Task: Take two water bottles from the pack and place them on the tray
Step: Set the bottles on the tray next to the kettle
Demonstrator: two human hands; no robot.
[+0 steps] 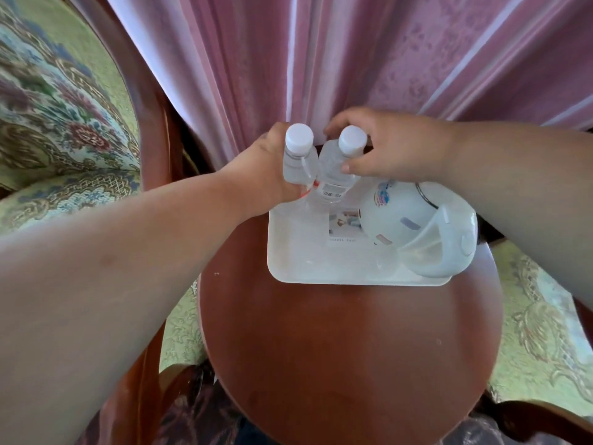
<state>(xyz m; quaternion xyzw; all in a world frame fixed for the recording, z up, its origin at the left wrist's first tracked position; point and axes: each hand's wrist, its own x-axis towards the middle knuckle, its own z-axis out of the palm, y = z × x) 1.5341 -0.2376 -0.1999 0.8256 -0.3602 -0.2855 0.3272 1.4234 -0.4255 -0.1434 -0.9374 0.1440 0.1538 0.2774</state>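
Note:
Two clear water bottles with white caps stand side by side at the far left corner of the white tray (324, 271). My left hand (269, 168) is wrapped around the left bottle (298, 155). My right hand (394, 149) grips the right bottle (337, 175) near its neck, fingers over the cap. The bottles' bases are hidden behind my hands and each other, so I cannot tell if they rest on the tray. No pack is in view.
A white plastic jug (417, 220) with a handle lies on the tray's right side. The tray sits at the back of a round brown wooden table (346, 348). Pink curtains (353, 59) hang behind; floral upholstered chairs (57, 123) flank the table.

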